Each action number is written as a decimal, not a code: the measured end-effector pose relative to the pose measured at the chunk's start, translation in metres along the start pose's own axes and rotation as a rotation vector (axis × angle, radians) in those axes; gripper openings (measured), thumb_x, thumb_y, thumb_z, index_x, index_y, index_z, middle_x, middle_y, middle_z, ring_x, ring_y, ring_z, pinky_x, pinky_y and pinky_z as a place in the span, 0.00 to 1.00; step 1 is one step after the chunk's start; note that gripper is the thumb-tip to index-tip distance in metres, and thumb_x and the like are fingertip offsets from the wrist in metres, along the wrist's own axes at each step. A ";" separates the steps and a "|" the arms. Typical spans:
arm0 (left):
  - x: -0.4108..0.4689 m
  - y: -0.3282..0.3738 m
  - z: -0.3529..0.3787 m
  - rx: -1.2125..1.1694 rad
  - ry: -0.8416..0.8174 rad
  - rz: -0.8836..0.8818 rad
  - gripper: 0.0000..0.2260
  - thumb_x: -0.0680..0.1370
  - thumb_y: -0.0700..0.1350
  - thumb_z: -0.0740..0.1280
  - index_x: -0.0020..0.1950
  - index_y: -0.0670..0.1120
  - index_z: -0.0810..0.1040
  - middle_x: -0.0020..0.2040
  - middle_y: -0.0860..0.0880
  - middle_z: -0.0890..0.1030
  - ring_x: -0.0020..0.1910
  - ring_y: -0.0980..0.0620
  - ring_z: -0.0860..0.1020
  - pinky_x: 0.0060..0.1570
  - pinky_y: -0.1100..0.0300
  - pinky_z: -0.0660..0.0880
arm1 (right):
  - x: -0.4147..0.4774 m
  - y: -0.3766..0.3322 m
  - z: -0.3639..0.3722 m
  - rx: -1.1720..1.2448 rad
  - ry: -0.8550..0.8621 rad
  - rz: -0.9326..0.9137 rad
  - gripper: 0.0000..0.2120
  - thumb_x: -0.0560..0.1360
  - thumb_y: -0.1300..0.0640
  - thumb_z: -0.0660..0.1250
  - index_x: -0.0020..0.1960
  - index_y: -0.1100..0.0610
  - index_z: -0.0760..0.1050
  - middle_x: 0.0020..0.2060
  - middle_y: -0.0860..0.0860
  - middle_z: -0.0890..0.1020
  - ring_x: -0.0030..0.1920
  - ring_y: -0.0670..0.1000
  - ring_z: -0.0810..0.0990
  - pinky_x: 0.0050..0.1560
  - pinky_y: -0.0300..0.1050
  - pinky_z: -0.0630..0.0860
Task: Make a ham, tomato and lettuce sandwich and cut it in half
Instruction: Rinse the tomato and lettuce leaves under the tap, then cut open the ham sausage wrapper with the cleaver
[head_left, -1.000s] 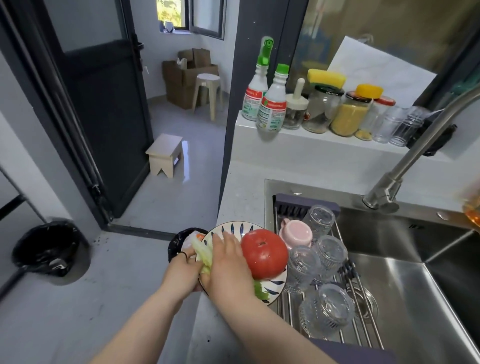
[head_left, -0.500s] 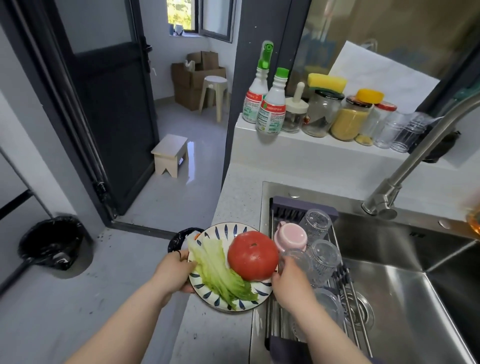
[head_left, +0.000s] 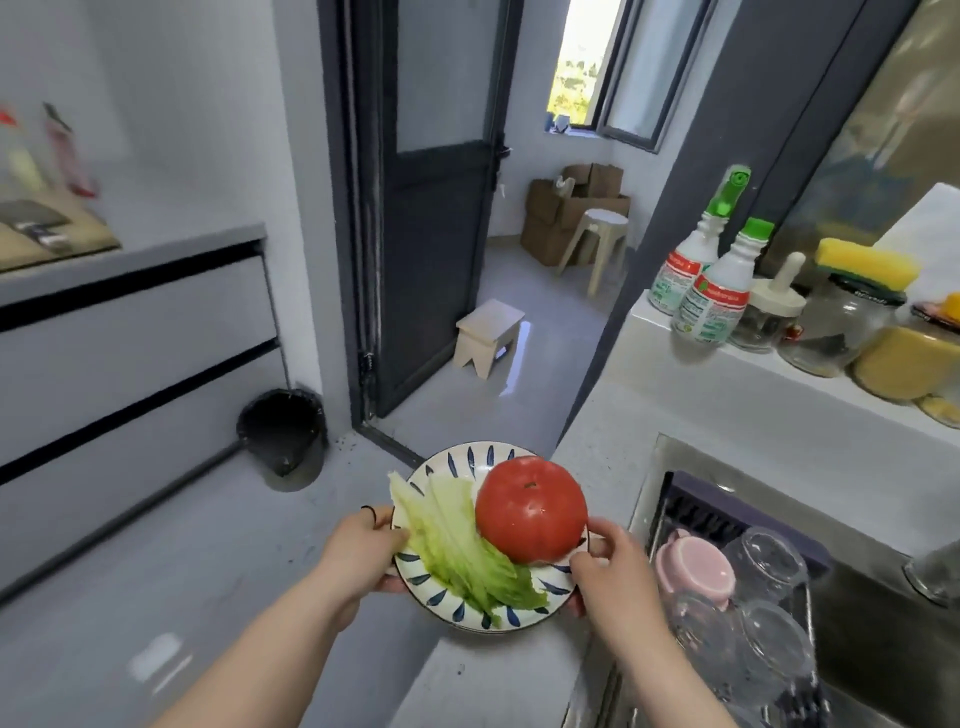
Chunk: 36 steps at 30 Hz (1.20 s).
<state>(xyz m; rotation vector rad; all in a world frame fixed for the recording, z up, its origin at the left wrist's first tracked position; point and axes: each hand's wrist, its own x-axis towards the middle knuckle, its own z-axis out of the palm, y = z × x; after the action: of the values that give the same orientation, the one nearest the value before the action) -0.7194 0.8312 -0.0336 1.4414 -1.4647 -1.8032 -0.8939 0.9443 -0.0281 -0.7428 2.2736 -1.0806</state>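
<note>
Grey floor and a dark door (head_left: 431, 234) fill the far side of this kitchen, and a pale table (head_left: 597, 447) with a sink runs along the right. Upside-down glasses (head_left: 763, 597) and a pink cup (head_left: 696, 569) stand on the sink rack.

A patterned plate (head_left: 470, 451) is held between the two hands. It hangs mostly over the floor, and only its near right part is above the table corner. The left hand (head_left: 358, 556) has its grip closed on the left rim, with the thumb on top beside the lettuce (head_left: 457, 545). The right hand (head_left: 618, 577) pinches the right rim just under the tomato (head_left: 530, 506).

The lettuce leaves lie with their long axis from far left to near right. The tomato sits on the right half, touching them and closer to the right grip.

I judge that the vegetables are being carried to a working place, maybe the second table on the left, where a blurred board (head_left: 52, 234) shows. The tomato is round, so the plate should stay level, otherwise it may roll off the edge.
</note>
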 end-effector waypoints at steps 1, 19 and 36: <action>-0.001 0.001 -0.013 -0.033 0.023 0.001 0.10 0.75 0.32 0.57 0.49 0.38 0.77 0.37 0.45 0.79 0.32 0.50 0.76 0.25 0.64 0.76 | 0.000 -0.012 0.008 0.023 -0.022 -0.024 0.15 0.70 0.68 0.59 0.53 0.55 0.72 0.33 0.48 0.75 0.35 0.55 0.75 0.40 0.45 0.71; 0.045 0.005 -0.435 -0.272 0.382 0.056 0.10 0.75 0.31 0.59 0.45 0.39 0.79 0.26 0.49 0.80 0.22 0.54 0.76 0.24 0.61 0.77 | -0.009 -0.265 0.384 0.155 -0.535 -0.137 0.13 0.71 0.72 0.57 0.49 0.58 0.71 0.24 0.53 0.76 0.13 0.48 0.67 0.15 0.36 0.65; 0.266 0.095 -0.723 -0.363 0.705 0.080 0.09 0.75 0.35 0.63 0.39 0.40 0.81 0.29 0.41 0.76 0.26 0.51 0.69 0.28 0.64 0.66 | 0.160 -0.538 0.686 -0.017 -0.782 -0.364 0.11 0.74 0.69 0.58 0.46 0.53 0.70 0.29 0.54 0.74 0.14 0.43 0.68 0.17 0.34 0.66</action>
<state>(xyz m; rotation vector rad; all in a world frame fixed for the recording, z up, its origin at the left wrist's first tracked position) -0.2125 0.2430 -0.0098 1.5623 -0.7801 -1.2252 -0.4288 0.1901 -0.0067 -1.3413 1.5122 -0.7233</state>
